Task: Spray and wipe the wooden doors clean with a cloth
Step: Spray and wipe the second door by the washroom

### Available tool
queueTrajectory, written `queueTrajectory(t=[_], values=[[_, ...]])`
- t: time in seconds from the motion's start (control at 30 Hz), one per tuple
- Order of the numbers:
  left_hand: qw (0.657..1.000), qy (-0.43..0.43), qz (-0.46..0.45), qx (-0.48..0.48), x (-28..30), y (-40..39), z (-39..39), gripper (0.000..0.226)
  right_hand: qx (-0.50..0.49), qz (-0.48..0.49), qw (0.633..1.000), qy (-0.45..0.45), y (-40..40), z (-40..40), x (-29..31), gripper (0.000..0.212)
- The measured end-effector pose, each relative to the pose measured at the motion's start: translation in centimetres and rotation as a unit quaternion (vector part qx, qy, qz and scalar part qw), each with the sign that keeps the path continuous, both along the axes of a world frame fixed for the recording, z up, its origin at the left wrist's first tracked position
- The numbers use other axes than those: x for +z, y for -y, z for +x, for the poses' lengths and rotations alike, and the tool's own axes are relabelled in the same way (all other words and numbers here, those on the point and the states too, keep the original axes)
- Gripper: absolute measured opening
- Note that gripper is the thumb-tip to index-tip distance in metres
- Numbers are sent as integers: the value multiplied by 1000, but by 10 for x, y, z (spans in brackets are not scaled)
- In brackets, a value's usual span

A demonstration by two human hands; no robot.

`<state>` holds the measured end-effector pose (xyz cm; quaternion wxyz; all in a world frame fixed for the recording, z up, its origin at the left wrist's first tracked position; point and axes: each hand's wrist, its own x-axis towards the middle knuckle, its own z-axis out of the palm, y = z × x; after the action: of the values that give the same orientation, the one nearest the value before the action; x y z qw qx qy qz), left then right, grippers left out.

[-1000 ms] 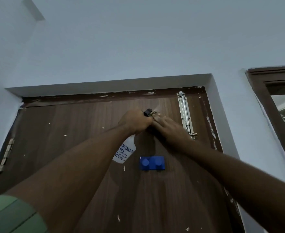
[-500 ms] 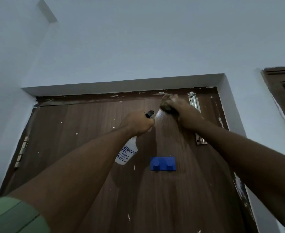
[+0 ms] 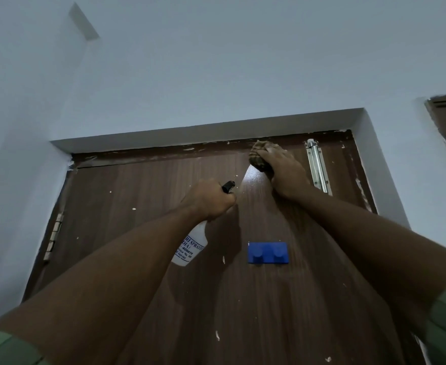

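Two hands at the wooden door point(image 3: 143, 233): right hand point(image 3: 285, 171) pressing a bunched cloth point(image 3: 258, 156) near its top edge; left hand point(image 3: 209, 198) gripping a spray bottle point(image 3: 190, 247), fingers curled.

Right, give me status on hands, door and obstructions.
Left hand grips spray bottle. Right hand presses cloth near door top. Bolt latch beside cloth.

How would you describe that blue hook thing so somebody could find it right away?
Start at the brown wooden door and look to its middle, below both raised hands. There a small blue hook plate sits flat on the wood, right of the white spray bottle. It is the only blue thing, with two round pegs.
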<state>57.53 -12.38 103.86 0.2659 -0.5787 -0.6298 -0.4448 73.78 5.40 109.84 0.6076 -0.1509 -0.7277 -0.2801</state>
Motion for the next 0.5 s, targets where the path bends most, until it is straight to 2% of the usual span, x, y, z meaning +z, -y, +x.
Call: queueTrajectory(t=[0.27,0.37,0.43,0.5], values=[[999,29,13,16,1,3,-14,28,-23,-17,1000,13,1,-10,-4,63],[999,30,31,1,3,4,-17,31,0,16,1000,24,10,-20,-25,59],[999,20,43,7,2,5,-19,35,33,104,986,123,11,-31,-49,53],[999,9,49,5,2,6,-21,36,17,176,948,265,8,-35,-60,58]])
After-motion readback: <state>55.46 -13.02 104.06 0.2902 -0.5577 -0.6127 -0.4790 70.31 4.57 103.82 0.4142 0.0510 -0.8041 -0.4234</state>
